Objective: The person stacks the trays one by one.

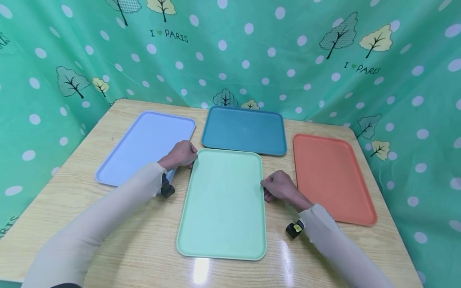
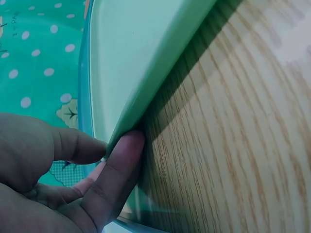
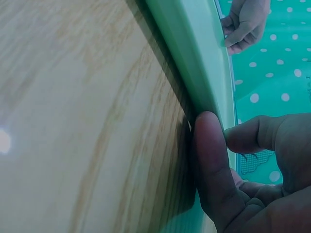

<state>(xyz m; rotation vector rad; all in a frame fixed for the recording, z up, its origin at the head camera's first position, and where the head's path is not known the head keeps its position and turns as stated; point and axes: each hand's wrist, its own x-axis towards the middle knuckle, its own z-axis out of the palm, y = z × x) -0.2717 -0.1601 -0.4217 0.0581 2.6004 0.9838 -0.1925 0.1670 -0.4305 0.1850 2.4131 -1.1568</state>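
Observation:
A light green tray (image 1: 225, 204) lies lengthwise in the middle of the wooden table. My left hand (image 1: 181, 154) pinches its rim near the far left corner. On the opposite long side, my right hand (image 1: 279, 185) pinches the rim a little nearer to me. In the left wrist view, the thumb and a finger (image 2: 127, 150) meet at the green rim, low over the wood. The right wrist view shows a finger (image 3: 211, 145) against the outer side of the rim and the thumb at its top edge.
A light blue tray (image 1: 144, 144) lies at the left, partly behind my left arm. The dark blue tray (image 1: 245, 130) is just beyond the green one. At the right is an orange-red tray (image 1: 331, 180). Behind the table (image 1: 144, 240) hangs a green dotted cloth (image 1: 252, 52).

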